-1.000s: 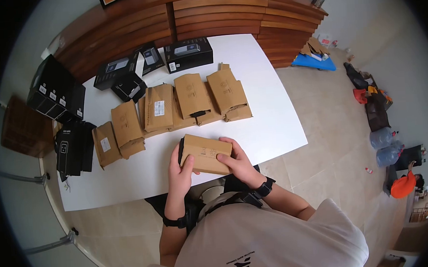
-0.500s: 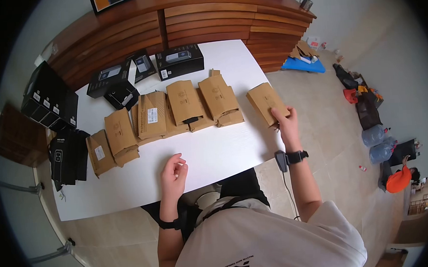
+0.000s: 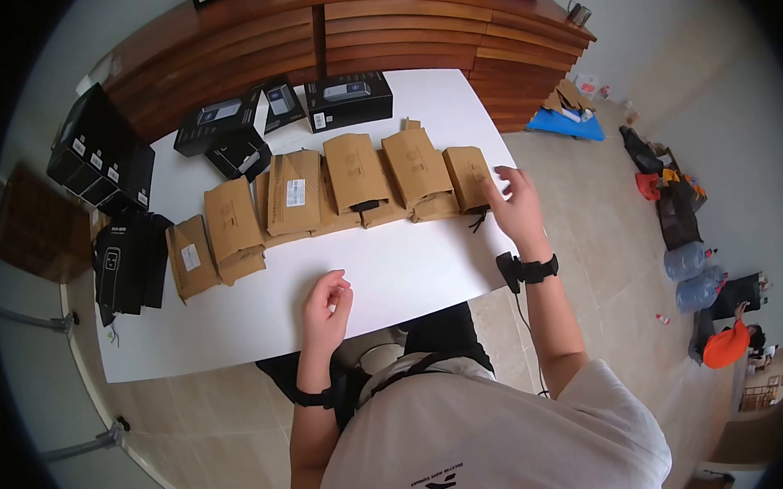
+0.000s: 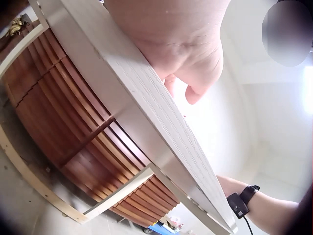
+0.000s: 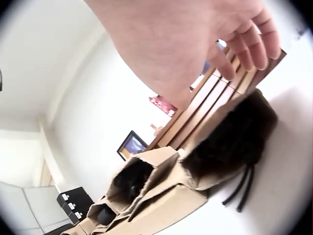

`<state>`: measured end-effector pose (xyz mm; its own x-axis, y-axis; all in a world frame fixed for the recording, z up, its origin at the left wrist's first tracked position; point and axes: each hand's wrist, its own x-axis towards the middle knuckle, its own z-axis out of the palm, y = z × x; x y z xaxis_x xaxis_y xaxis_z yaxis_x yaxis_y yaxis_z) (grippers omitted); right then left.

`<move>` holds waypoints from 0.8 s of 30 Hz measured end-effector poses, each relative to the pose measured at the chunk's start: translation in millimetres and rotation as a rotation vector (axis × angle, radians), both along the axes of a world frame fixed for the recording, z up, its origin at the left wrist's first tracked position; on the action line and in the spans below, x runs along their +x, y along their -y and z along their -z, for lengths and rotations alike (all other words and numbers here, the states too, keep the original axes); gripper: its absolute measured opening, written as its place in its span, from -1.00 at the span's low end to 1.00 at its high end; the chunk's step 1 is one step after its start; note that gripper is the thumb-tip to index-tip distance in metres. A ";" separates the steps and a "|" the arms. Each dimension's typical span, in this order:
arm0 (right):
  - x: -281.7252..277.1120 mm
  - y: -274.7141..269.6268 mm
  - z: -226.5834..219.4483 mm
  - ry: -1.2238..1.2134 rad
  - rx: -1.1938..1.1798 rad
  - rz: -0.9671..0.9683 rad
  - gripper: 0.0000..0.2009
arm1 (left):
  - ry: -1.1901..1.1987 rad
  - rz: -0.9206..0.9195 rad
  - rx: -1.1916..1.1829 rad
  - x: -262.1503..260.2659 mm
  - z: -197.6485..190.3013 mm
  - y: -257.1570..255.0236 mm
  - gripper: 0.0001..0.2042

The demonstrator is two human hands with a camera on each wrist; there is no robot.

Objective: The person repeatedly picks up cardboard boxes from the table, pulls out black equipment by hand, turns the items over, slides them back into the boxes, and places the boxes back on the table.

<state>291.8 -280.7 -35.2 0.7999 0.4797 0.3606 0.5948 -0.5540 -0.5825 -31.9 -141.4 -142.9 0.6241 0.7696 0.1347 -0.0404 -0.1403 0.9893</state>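
Note:
At the right end of a row of brown cardboard boxes lies a small brown box (image 3: pixel 467 178), black cord ends sticking out of its open near end. Beside its right edge is my right hand (image 3: pixel 518 209), fingers loosely bent, holding nothing. In the right wrist view the hand (image 5: pixel 195 49) hovers over that box (image 5: pixel 215 181), whose open end shows black contents. My left hand (image 3: pixel 326 314) hangs loosely curled and empty over the white table's (image 3: pixel 402 279) near edge. The left wrist view shows the left hand (image 4: pixel 181 44) just above the table edge (image 4: pixel 161 107).
More brown boxes (image 3: pixel 293 196) stretch leftward, some stacked. Black boxes (image 3: pixel 349 102) stand along the back and a taller black stack (image 3: pixel 104 162) at the left. A wooden cabinet (image 3: pixel 398 32) is behind the table. Far right, a person in orange (image 3: pixel 727 345) is near water bottles (image 3: pixel 697 292).
Both hands held the brown box at first; the right hand carried it rightward, set it down at the row's end and let go. The left hand let go and stayed near the front edge.

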 end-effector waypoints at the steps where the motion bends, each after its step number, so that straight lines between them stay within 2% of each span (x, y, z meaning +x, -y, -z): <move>1: -6.9 -2.8 -3.6 -0.040 -0.001 -0.152 -0.56 | -0.001 0.006 0.009 0.8 -1.7 -0.7 -0.75; 2: -14.9 -5.4 -9.0 -0.079 -0.001 -0.300 -0.58 | -0.001 0.015 0.019 1.6 -2.9 -0.9 -0.75; 3: -27.6 -10.2 -17.7 -0.053 -0.072 -0.330 -0.60 | -0.004 0.023 0.019 2.1 -2.6 -1.1 -0.75; 4: -31.6 -15.9 -14.9 -0.053 -0.070 -0.325 -0.60 | 0.000 0.020 0.023 3.1 -1.6 -1.9 -0.75; 6: -34.8 -27.0 -8.3 0.122 -0.204 -0.314 -0.62 | 0.003 0.016 0.029 3.3 -0.9 -2.2 -0.76; 10: -33.2 -44.3 2.1 0.115 -0.342 -0.286 -0.72 | 0.027 0.000 -0.022 1.6 1.3 -0.7 -0.76; 11: -30.9 -45.8 7.3 0.164 -0.337 -0.296 -0.80 | 0.033 0.000 -0.041 1.7 2.0 -0.8 -0.76; 14: -25.3 -50.0 19.0 0.200 -0.364 -0.250 -0.83 | 0.032 -0.001 -0.033 1.6 2.7 -1.0 -0.76; 18: -21.3 -42.3 26.2 0.244 -0.233 -0.191 -0.86 | 0.045 0.005 -0.042 2.2 3.6 -0.7 -0.76; 21: -28.2 -25.0 22.7 0.269 -0.001 -0.225 -0.86 | 0.050 -0.014 -0.040 1.2 2.4 -0.2 -0.77; 24: -44.9 -5.1 6.4 0.206 0.002 -0.334 -0.82 | 0.023 0.012 -0.019 -0.8 1.3 -3.2 -0.74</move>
<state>246.9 -275.6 -41.6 0.5104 0.7007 0.4985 0.8468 -0.3087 -0.4331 -32.6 -138.2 -144.2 0.6301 0.7648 0.1348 -0.0646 -0.1213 0.9905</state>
